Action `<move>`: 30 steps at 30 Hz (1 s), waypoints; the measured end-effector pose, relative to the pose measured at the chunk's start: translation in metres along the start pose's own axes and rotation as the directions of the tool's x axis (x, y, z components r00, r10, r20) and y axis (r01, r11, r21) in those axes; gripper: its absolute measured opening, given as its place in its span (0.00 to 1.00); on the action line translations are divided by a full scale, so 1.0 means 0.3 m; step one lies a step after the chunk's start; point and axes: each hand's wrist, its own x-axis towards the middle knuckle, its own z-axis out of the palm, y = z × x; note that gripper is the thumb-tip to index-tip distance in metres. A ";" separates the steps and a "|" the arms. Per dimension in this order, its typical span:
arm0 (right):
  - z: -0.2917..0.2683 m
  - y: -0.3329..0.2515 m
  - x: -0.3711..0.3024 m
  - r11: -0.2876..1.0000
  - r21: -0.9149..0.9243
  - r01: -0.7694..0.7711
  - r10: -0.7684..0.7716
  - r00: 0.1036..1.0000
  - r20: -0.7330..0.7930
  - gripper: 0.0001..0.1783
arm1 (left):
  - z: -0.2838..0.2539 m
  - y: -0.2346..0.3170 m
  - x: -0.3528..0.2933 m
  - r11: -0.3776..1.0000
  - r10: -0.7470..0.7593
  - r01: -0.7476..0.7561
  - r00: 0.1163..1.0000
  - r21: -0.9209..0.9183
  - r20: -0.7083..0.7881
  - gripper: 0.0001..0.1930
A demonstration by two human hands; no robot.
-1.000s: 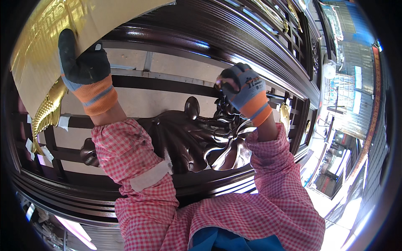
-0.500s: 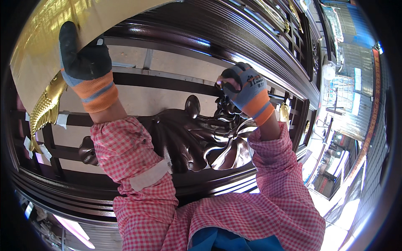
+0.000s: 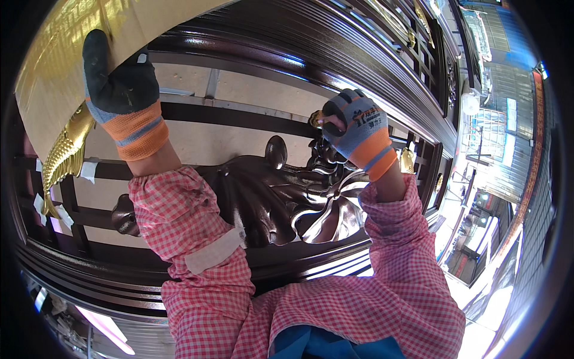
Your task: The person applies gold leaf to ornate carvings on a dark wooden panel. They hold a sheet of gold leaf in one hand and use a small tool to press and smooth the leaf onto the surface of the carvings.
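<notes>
A dark carved relief is gleaming at centre; toward one o'clock the right hand is pinching a small brownish object, kind unclear; toward ten the left hand is gripping a cardboard sheet.

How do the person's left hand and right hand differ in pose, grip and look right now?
The left hand has its thumb stretched over the face of the cardboard sheet; the right hand is curled around a small brownish thing, its kind unclear.

The left hand shows mostly black coating; the right hand shows mostly grey back with printing.

Both wear grey-and-black gloves with orange cuffs.
</notes>
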 end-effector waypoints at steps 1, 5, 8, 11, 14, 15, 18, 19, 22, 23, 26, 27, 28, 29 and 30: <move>0.015 0.006 -0.005 0.995 0.062 0.076 -0.072 0.995 -0.068 0.11 | -0.002 -0.005 -0.002 0.999 -0.029 0.029 1.000 -0.045 0.001 0.25; 0.016 -0.013 -0.004 0.996 -0.088 -0.007 0.001 0.998 -0.070 0.11 | -0.003 -0.020 -0.007 0.998 -0.045 0.045 0.999 -0.055 0.005 0.25; -0.012 -0.014 0.013 0.996 -0.084 -0.032 0.033 0.999 0.009 0.12 | -0.003 -0.028 -0.007 0.998 -0.033 0.033 0.999 -0.060 0.011 0.25; 0.028 -0.001 -0.002 0.996 -0.038 0.084 -0.088 0.988 -0.129 0.12 | -0.004 -0.008 -0.003 0.998 -0.034 0.034 0.999 -0.045 0.007 0.25; -0.004 -0.006 0.011 0.990 -0.078 -0.116 0.114 0.993 -0.023 0.12 | 0.007 -0.012 -0.008 1.000 -0.001 0.001 1.000 0.010 0.013 0.25; -0.012 -0.007 0.004 0.992 -0.047 -0.115 0.113 0.993 -0.029 0.12 | 0.002 -0.013 -0.004 0.999 0.011 -0.011 1.000 0.034 0.012 0.25; 0.027 0.021 -0.004 0.998 0.017 0.066 -0.064 0.992 -0.106 0.11 | -0.005 -0.006 0.005 1.000 -0.007 0.007 1.000 -0.010 0.011 0.25; 0.028 0.012 -0.004 0.999 0.017 0.034 -0.032 0.995 -0.092 0.11 | -0.003 -0.005 0.004 1.000 0.010 -0.010 1.000 0.019 0.013 0.25; -0.006 0.020 0.003 0.994 0.042 -0.104 0.106 0.992 -0.065 0.11 | -0.003 -0.010 0.001 0.999 0.014 -0.015 1.000 0.043 0.020 0.25; -0.026 0.023 -0.007 0.989 0.075 -0.127 0.133 0.987 -0.092 0.11 | -0.004 -0.013 -0.002 1.000 -0.014 0.014 1.000 0.004 0.024 0.25; -0.012 0.075 -0.033 0.990 0.132 -0.057 0.081 0.980 -0.182 0.13 | -0.008 -0.019 -0.005 0.995 -0.054 0.057 0.998 -0.078 0.041 0.25; -0.009 0.082 -0.033 0.989 0.143 -0.036 0.065 0.977 -0.201 0.14 | -0.010 -0.022 -0.003 0.993 -0.056 0.060 0.997 -0.098 0.047 0.26; -0.007 0.084 -0.031 0.988 0.153 -0.013 0.047 0.974 -0.221 0.14 | -0.014 -0.027 -0.004 0.990 -0.076 0.081 0.996 -0.113 0.046 0.26; -0.003 0.071 -0.021 0.985 0.172 -0.002 0.038 0.978 -0.206 0.14 | -0.019 -0.032 -0.006 0.987 -0.096 0.101 0.994 -0.127 0.044 0.26; 0.003 0.050 -0.015 0.982 0.189 -0.006 0.042 0.982 -0.185 0.14 | -0.012 -0.031 -0.010 0.980 -0.120 0.127 0.992 -0.154 0.049 0.26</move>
